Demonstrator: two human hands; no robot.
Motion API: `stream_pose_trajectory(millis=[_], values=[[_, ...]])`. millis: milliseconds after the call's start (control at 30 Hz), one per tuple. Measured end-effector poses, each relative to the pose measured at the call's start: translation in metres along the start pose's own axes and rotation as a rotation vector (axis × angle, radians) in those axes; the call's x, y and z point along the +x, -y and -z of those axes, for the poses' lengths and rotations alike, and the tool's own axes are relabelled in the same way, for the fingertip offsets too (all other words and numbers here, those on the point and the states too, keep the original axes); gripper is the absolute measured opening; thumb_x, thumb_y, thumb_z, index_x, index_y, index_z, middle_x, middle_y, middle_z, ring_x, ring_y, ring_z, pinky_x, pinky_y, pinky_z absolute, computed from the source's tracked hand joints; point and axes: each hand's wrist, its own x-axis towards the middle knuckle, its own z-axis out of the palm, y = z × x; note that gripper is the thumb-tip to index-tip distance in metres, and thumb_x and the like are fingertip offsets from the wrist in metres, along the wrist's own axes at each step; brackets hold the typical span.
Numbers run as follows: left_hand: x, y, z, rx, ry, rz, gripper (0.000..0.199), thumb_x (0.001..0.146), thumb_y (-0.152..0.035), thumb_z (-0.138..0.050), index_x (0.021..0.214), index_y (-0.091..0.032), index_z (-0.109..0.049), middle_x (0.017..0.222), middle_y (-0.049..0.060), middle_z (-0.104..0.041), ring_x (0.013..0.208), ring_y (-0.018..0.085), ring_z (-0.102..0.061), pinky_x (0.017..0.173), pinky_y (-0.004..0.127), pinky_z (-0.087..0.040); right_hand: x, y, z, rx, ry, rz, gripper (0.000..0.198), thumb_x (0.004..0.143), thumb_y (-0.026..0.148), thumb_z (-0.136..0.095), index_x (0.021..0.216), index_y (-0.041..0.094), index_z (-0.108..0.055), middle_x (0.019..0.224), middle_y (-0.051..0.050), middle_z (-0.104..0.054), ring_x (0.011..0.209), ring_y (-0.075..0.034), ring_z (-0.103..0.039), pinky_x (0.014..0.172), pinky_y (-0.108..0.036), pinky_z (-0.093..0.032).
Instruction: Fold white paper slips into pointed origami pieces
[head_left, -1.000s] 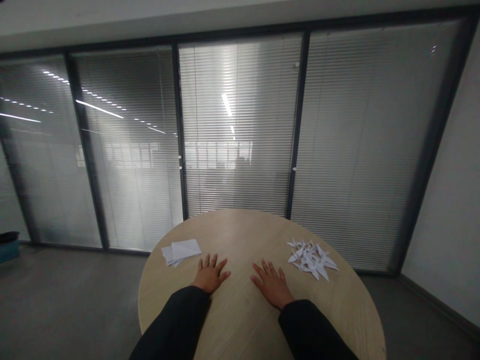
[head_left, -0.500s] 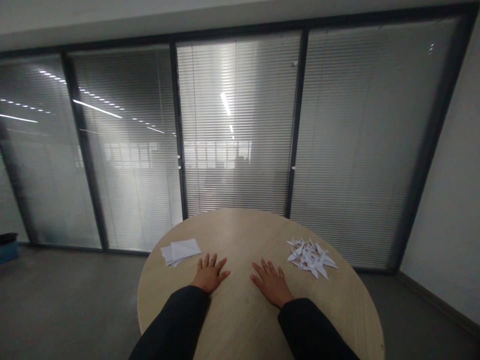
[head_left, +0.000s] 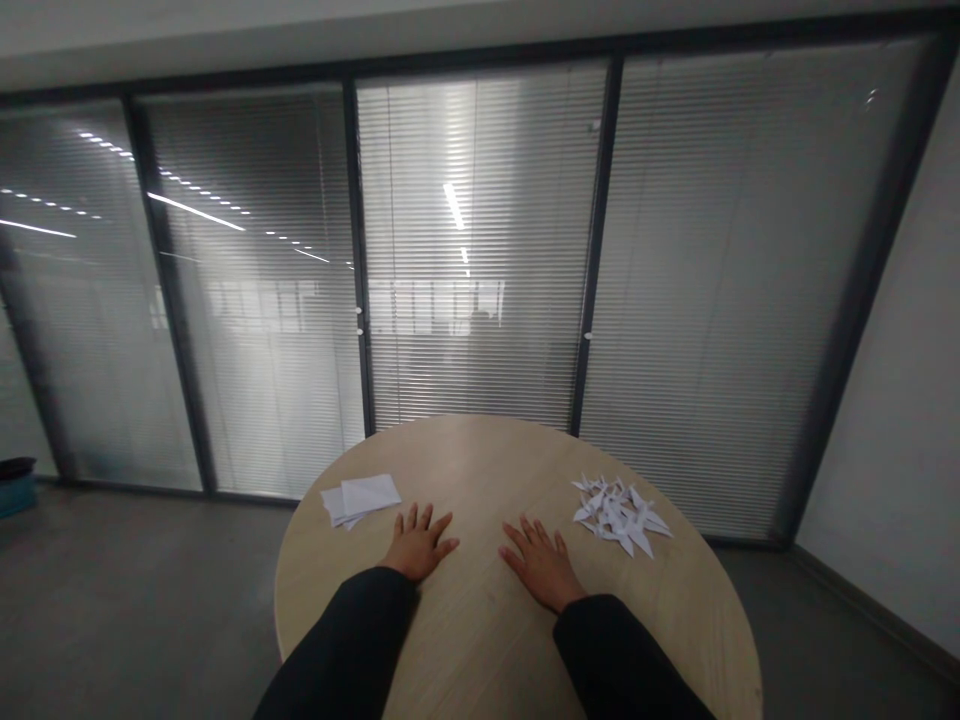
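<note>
My left hand point(head_left: 420, 545) lies palm down on the round wooden table point(head_left: 480, 640), its fingers spread and nothing in it. Just beyond it to the left is a small, loose stack of white paper sheets point(head_left: 370, 496), not touched by the hand. My right hand point(head_left: 541, 563) also rests flat on the tabletop with fingers apart, holding nothing. A heap of folded white paper pieces with pointed tips, like origami cranes point(head_left: 621, 515), sits to the right of that hand, a short gap away.
Behind the table stands a glass partition with blinds point(head_left: 472, 370) and dark frames. A white wall point(head_left: 892, 440) closes off the right side. On the grey floor point(head_left: 150, 590) at the far left is a blue bin point(head_left: 16, 490) with a dark rim.
Both hands stay flat in the same places on the table, and the papers have not moved. Only the camera view has shifted very slightly.
</note>
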Motion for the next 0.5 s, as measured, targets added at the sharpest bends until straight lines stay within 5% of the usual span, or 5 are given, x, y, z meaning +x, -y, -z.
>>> stream_pose_trajectory(millis=[233,500], values=[[0.003,0.008,0.002,-0.027,-0.021,-0.014,0.062,0.086,-0.061,-0.029,0.141,-0.034,-0.031,0.151,0.008,-0.024,0.139,0.034,-0.013,0.108,0.054,-0.014,0.0,-0.002,-0.001,0.02,-0.018,-0.001,0.05,0.092,0.048,-0.032,0.137,0.028,-0.04,0.148,-0.009,-0.03,0.137,-0.03,-0.024,0.108,-0.055,-0.017],[0.008,0.049,0.012,0.043,-0.382,0.199,0.049,0.089,-0.035,-0.042,0.136,-0.022,-0.04,0.141,0.011,-0.043,0.133,0.024,-0.032,0.108,0.041,-0.023,0.008,-0.011,-0.007,0.089,-0.213,0.058,0.043,0.094,0.033,-0.029,0.13,0.022,-0.049,0.134,-0.007,-0.053,0.131,-0.024,-0.038,0.109,-0.05,-0.017]])
